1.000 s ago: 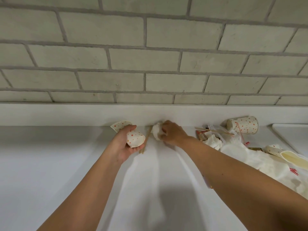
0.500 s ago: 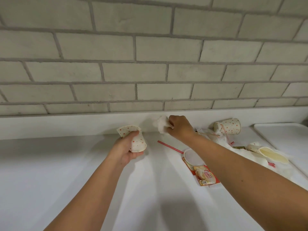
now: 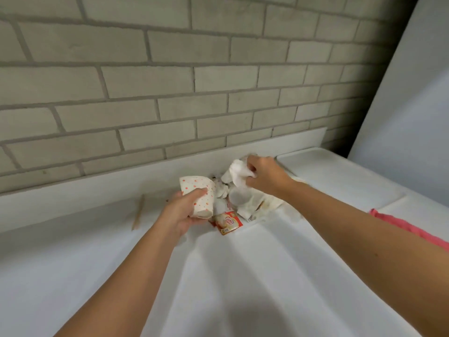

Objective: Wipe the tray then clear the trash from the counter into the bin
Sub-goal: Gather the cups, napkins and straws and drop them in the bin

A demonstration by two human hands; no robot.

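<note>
Gripping a crushed, orange-dotted paper cup (image 3: 198, 198), left hand (image 3: 181, 211) curls round it; right hand (image 3: 264, 177) pinches a crumpled white napkin (image 3: 237, 172) above stained tissues (image 3: 252, 203).

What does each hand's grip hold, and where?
Left-hand grip: the crushed red-dotted paper cup, round its side. Right-hand grip: the crumpled white paper napkin, at its top.

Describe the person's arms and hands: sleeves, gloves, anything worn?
The left hand and right hand are bare, with no gloves. The left forearm and right forearm are uncovered as far as the frame shows, with no sleeve in view. No watch, ring, bracelet or marking is visible on either.
</note>
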